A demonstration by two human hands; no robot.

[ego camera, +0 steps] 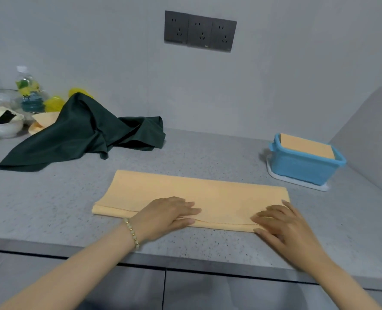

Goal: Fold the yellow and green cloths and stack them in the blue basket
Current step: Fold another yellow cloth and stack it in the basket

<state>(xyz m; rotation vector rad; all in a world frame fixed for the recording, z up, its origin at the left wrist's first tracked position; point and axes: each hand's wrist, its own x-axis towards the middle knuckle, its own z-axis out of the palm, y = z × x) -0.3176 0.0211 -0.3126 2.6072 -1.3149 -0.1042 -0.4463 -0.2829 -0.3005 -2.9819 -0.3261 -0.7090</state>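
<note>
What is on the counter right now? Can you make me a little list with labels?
front cloth: yellow cloth, folded into a long strip, flat on the counter
left hand: flat, fingers straight, pressing the strip's near edge
right hand: flat, pressing near the strip's right end
green cloth: crumpled, not folded, back left
blue basket: on the right, standing on a white tray
in the basket: second yellow cloth, folded, showing at the top
other things: white bowl and plastic bottle, back left
</note>
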